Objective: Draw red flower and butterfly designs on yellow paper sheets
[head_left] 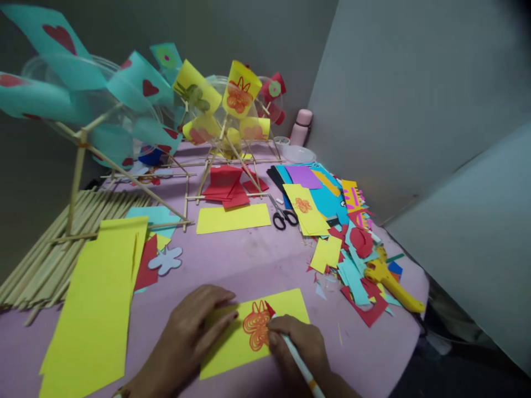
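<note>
A yellow paper strip (286, 307) lies on the pink tabletop in front of me, with a red butterfly drawing (256, 330) on it. My right hand (301, 340) is closed round a white marker (297, 356); its red tip touches the paper at the butterfly's upper right. My left hand (194, 326) rests with fingers stretched out on the left part of the strip. Left of it lie a white flower-shaped cutout (166, 261) and a stack of long yellow sheets (93, 298).
Black-handled scissors (284, 215) lie beyond the paper. A yellow glue gun (392, 284) sits among paper scraps (357, 271) on the right. Stick-framed paper wheels (224, 132) stand at the back, a bundle of sticks (45, 249) at left, a pink bottle (301, 127) behind.
</note>
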### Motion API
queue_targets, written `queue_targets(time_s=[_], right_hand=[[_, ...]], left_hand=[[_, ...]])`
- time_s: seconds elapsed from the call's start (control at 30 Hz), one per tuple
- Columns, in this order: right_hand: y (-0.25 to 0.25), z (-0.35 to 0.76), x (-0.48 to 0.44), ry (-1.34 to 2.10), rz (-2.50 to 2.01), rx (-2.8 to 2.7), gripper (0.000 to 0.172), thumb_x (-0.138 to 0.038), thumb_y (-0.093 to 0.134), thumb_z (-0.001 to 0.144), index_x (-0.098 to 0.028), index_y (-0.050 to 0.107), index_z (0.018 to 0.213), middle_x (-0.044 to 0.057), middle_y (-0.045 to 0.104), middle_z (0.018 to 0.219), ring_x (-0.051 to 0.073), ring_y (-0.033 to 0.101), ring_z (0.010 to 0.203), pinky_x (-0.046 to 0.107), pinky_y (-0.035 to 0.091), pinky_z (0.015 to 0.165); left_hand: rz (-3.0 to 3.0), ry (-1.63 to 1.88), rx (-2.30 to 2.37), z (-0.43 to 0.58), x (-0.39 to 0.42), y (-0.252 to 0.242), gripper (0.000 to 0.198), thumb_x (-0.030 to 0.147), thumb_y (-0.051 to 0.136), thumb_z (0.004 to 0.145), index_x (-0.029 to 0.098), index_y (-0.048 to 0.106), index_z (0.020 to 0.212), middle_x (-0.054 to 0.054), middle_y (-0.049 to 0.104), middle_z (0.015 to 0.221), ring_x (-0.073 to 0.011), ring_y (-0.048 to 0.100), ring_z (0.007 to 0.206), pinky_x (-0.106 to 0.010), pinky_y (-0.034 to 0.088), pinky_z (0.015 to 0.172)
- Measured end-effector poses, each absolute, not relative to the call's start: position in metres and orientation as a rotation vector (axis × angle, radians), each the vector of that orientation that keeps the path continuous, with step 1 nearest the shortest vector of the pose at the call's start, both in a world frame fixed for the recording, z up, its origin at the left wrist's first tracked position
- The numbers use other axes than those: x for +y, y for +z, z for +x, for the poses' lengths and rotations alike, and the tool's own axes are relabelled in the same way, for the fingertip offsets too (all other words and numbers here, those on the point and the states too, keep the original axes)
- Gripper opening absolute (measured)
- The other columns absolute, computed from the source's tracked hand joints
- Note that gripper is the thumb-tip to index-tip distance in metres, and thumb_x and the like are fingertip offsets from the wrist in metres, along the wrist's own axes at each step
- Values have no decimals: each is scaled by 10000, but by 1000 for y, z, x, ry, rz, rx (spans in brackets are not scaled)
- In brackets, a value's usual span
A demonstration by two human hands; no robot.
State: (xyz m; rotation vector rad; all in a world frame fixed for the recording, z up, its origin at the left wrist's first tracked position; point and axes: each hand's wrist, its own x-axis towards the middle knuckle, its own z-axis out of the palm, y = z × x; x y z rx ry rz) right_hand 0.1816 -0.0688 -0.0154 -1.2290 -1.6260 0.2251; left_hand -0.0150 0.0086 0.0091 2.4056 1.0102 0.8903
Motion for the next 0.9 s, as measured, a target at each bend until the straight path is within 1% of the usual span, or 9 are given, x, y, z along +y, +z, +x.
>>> queue_targets(time_s=[0.07,0.2,0.27,0.37,0.43,0.5,0.63,0.8,0.9], right_hand=[[-11,183,-71,316,-1196,-1622,242,-311,432,958,-203,602,824,-13,656,575,102,575,428,171,438,463],[-5,188,-75,366,-1236,-1570,409,-396,363,982,-214,525,653,-37,566,487,98,504,380,185,387,416],[-3,192,-76,408,-1312,-1512,375,-418,400,961,-222,497,656,-53,508,467,102,476,372,187,356,382],[0,203,-79,455,-1476,-1403,244,-404,478,912,-226,495,747,-70,473,480,112,464,376,193,339,360],[2,215,-81,400,-1559,-1384,214,-380,467,911,-226,503,768,-57,506,504,127,499,408,201,366,389],[2,231,-84,330,-1614,-1403,235,-371,436,932,-227,523,768,-37,560,539,141,544,452,211,404,434],[-5,265,-91,188,-1613,-1534,285,-354,387,973,-222,555,785,2,637,643,166,611,557,242,461,543],[-25,296,-105,53,-1483,-1730,280,-306,394,982,-210,609,829,25,657,645,166,625,552,240,478,534],[-39,304,-110,-34,-1368,-1787,252,-299,395,981,-214,626,924,42,694,688,176,671,593,235,514,559]], left_hand=[[2387,1077,1114,-18,10,8,74,286,509,919,243,564,941,27,636,826,-118,612,747,-209,474,678],[2397,1257,1235,-23,12,9,78,290,515,912,230,565,907,29,633,784,-114,611,681,-210,469,632],[2404,1294,1285,-24,13,9,100,305,517,910,221,570,898,19,641,790,-121,617,678,-219,474,631],[2424,1307,1349,-25,15,8,144,332,507,913,210,579,885,6,648,785,-133,622,672,-233,482,628],[2451,1283,1380,-26,17,7,181,354,492,916,206,585,871,-2,649,774,-145,622,673,-247,487,631],[2483,1247,1421,-26,21,4,228,383,474,917,198,602,878,-26,660,811,-175,631,733,-285,500,681],[2548,1167,1498,-29,31,-3,357,438,438,910,168,643,1022,-110,661,1066,-268,605,996,-422,478,867],[2595,1042,1525,-31,38,-8,379,444,415,908,197,666,1047,-88,683,1076,-254,630,979,-425,497,860],[2598,1009,1557,-31,38,-6,358,424,416,909,211,667,1049,-82,682,1092,-244,631,990,-414,499,869]])
